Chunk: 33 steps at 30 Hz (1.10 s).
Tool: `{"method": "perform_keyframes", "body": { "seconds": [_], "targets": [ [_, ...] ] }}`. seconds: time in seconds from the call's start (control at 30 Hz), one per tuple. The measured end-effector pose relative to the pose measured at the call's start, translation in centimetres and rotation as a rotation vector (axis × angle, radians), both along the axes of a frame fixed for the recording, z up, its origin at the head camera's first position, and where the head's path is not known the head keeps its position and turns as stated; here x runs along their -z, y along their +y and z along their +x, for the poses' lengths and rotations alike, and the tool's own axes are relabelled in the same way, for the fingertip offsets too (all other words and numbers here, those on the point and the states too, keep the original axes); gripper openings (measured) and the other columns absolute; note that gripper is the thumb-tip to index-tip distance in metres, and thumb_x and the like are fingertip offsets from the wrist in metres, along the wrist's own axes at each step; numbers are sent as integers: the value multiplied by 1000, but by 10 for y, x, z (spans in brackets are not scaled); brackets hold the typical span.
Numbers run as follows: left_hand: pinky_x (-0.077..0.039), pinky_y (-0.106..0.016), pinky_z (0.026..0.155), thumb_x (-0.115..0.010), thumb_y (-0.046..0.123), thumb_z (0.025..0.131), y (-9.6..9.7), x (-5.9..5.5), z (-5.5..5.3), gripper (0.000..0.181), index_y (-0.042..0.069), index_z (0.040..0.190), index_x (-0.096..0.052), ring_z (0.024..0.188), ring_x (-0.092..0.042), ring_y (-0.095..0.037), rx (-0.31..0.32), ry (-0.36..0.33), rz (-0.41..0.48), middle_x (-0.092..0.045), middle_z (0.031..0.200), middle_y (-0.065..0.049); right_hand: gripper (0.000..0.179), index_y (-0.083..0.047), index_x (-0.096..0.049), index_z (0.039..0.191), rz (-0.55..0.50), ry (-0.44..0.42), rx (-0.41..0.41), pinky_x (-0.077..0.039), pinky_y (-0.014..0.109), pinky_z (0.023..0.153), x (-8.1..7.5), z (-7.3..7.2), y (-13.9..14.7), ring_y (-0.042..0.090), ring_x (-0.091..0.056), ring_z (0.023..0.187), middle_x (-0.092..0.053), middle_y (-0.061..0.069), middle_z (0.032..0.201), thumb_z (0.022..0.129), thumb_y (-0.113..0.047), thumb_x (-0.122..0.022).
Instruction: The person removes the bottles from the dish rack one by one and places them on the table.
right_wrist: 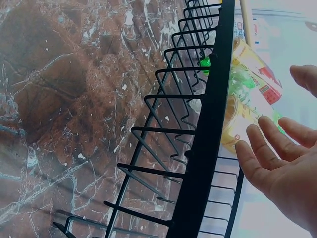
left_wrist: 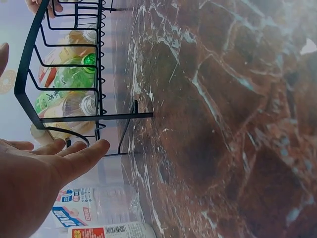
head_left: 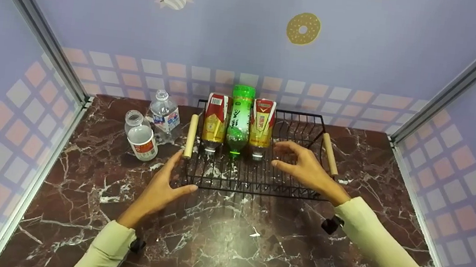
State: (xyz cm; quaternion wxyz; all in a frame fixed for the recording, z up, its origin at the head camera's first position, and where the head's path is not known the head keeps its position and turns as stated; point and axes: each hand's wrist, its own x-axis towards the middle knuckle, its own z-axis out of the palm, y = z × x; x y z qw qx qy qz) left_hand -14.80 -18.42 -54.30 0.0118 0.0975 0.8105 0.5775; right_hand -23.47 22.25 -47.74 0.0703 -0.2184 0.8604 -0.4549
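Observation:
A black wire basket (head_left: 253, 193) stands on the table. Three bottles lean in its left part with their necks toward me: a red-and-yellow labelled bottle (head_left: 216, 120), a green bottle (head_left: 240, 120) and a second red-and-yellow bottle (head_left: 262, 123). My left hand (head_left: 162, 188) is at the basket's front left corner, thumb and fingers spread, just below a wooden handle (head_left: 191, 135). Holding nothing, my right hand (head_left: 305, 168) hovers over the basket's right part. Its fingers (right_wrist: 265, 144) are loosely bent and point toward the nearer red-and-yellow bottle.
Left of the basket stand two clear bottles without caps: one with a blue-and-white label (head_left: 165, 118) and one with a red-and-white label (head_left: 142, 140). A second wooden handle (head_left: 330, 154) is on the basket's right end. Patterned walls (head_left: 248, 40) enclose the marbled table (head_left: 226, 239).

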Motion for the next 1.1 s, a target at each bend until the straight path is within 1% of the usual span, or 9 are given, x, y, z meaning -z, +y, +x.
{"method": "perform_keyframes", "body": {
  "seconds": [0.1,0.2,0.27,0.37,0.5,0.6,0.8,0.93,1.1],
  "targets": [
    [-40,-62,126,-94,14,89,5,1,-3,116,-2,174,-17,160,-32,-51,13,-9,32,-26,176,-31,56,-4,-64,149,-2,-8,3,-50,64,117,0,-1,0,38,-66,132,-70,16,144,101,-27,-83],
    [-37,-65,126,-95,19,89,9,3,-6,122,2,176,-11,164,-22,-51,14,-17,25,-11,181,-29,57,-3,-64,148,-3,0,0,-50,65,116,0,-3,1,39,-67,131,-71,18,143,100,-26,-83],
    [-33,-67,128,-94,22,90,12,4,-8,124,5,177,-9,164,-20,-50,11,-21,16,-7,182,-27,57,-2,-64,148,-3,7,-1,-51,65,115,0,-4,0,40,-67,131,-71,18,142,100,-26,-84],
    [-29,-67,130,-94,23,90,15,7,-10,125,9,178,-6,163,-27,-50,5,-26,24,-16,179,-30,58,0,-64,148,2,7,1,-52,63,115,-1,-5,-1,40,-67,130,-72,18,141,99,-26,-84],
    [-29,-64,131,-94,21,91,16,9,-10,127,10,178,-2,159,-36,-49,-5,-41,59,-28,173,-36,59,0,-64,148,5,-9,-1,-53,62,114,0,-8,-3,40,-68,129,-72,19,141,99,-26,-84],
    [-32,-65,130,-93,18,91,16,11,-10,127,11,178,-1,158,-37,-51,-8,-43,84,-30,171,-38,59,-2,-63,149,15,-12,0,-53,60,114,0,-11,-6,39,-68,129,-71,19,141,99,-27,-84],
    [-37,-65,127,-94,19,90,16,16,-9,127,17,179,-4,156,-40,-52,-23,-53,94,-32,171,-37,59,-1,-64,148,41,-2,8,-52,60,116,-1,-15,-8,38,-66,131,-71,19,142,99,-27,-84],
    [-36,-66,127,-94,20,91,17,19,-10,125,20,179,-6,154,-43,-51,-27,-52,86,-37,169,-37,60,2,-62,148,67,-2,23,-53,60,114,-3,-20,-8,40,-66,130,-70,22,141,99,-27,-83],
    [-34,-67,128,-93,21,91,19,19,-11,124,21,179,-7,154,-45,-49,-30,-36,76,-36,170,-34,65,1,-59,152,92,-51,38,-51,59,116,-6,-29,-8,43,-62,135,-67,22,145,100,-30,-83]
  ]
}}
